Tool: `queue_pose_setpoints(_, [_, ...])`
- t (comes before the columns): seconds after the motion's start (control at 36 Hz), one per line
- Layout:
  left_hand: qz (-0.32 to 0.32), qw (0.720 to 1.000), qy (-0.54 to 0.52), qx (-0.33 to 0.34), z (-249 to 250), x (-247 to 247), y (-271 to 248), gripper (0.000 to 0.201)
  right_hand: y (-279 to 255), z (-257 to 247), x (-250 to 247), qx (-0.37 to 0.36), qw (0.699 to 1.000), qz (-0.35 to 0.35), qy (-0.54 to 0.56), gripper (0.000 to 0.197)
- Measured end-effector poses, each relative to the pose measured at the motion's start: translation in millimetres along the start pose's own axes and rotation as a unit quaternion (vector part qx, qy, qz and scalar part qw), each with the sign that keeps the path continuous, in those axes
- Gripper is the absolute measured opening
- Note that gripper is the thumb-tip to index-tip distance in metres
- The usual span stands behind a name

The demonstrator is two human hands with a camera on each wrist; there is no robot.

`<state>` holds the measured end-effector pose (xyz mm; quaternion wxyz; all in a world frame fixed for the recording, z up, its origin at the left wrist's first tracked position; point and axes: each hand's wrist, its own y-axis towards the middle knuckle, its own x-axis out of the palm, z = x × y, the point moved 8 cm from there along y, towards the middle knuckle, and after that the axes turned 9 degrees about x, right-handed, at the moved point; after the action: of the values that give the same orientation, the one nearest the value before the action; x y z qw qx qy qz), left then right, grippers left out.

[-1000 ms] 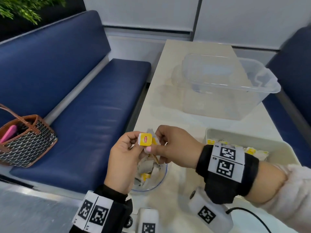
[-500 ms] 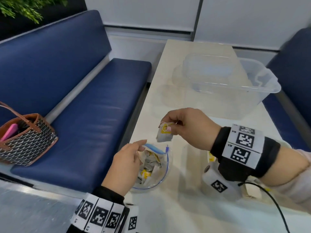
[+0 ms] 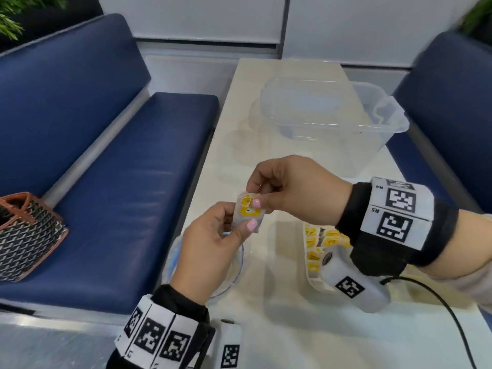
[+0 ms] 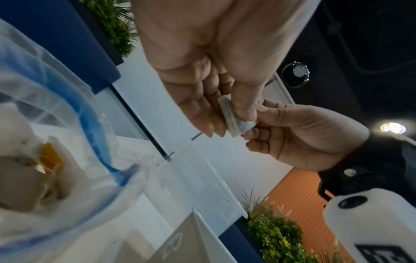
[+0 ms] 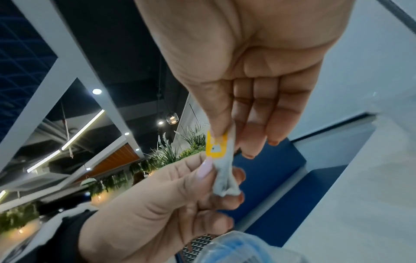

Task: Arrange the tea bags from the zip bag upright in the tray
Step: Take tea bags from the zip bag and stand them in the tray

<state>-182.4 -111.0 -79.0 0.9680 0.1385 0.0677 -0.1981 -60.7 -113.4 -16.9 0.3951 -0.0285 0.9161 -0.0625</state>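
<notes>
A white tea bag [image 3: 246,214] with a yellow tag hangs in the air above the table, held by both hands. My right hand [image 3: 287,190] pinches its top edge [image 5: 221,142] between thumb and forefinger. My left hand [image 3: 213,243] pinches its lower part [image 4: 234,121] from below. Under the left hand lies the clear zip bag [image 3: 239,265] with a blue seal, and more tea bags [image 4: 33,160] show inside it. The beige tray [image 3: 314,278] sits to the right, partly hidden by my right wrist, with several yellow-tagged tea bags [image 3: 316,241] standing in it.
A large clear plastic tub [image 3: 332,121] stands on the table [image 3: 239,155] behind the hands. A blue bench [image 3: 119,182] runs along the left, with a woven handbag [image 3: 24,235] on it. A black cable [image 3: 452,315] trails over the table at the right.
My right hand lifted a tea bag out of the zip bag. My left hand left the bag's rim and rose to take hold of the tea bag's lower part.
</notes>
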Motion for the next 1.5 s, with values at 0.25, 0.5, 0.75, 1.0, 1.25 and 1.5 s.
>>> queue_pose_setpoints(0.25, [-0.075, 0.997, -0.029, 0.007, -5, 66, -2, 0.037, -43, 49, -43, 0.048, 0.994, -0.003, -0.099, 0.026])
queue_pose_setpoints(0.5, [-0.150, 0.983, 0.109, 0.000, -39, 109, -16, 0.040, -65, 118, -37, 0.121, 0.969, -0.062, -0.207, 0.015])
queue_pose_setpoints(0.75, [-0.179, 0.961, 0.199, 0.074, -35, 119, -19, 0.031, -53, 146, -1, 0.124, 0.948, -0.151, -0.253, 0.009])
queue_pose_setpoints(1.0, [-0.541, 0.680, 0.431, 0.243, -16, 196, -23, 0.041, -62, 164, -14, 0.149, 0.940, -0.151, -0.266, 0.015])
queue_pose_setpoints(1.25, [-0.684, 0.390, 0.542, 0.294, -29, 231, -41, 0.041, -82, 180, -25, 0.166, 0.947, -0.114, -0.250, 0.012])
queue_pose_setpoints(1.5, [-0.752, 0.255, 0.566, 0.222, -43, 242, -48, 0.032, -100, 188, -38, 0.171, 0.956, -0.082, -0.224, 0.012])
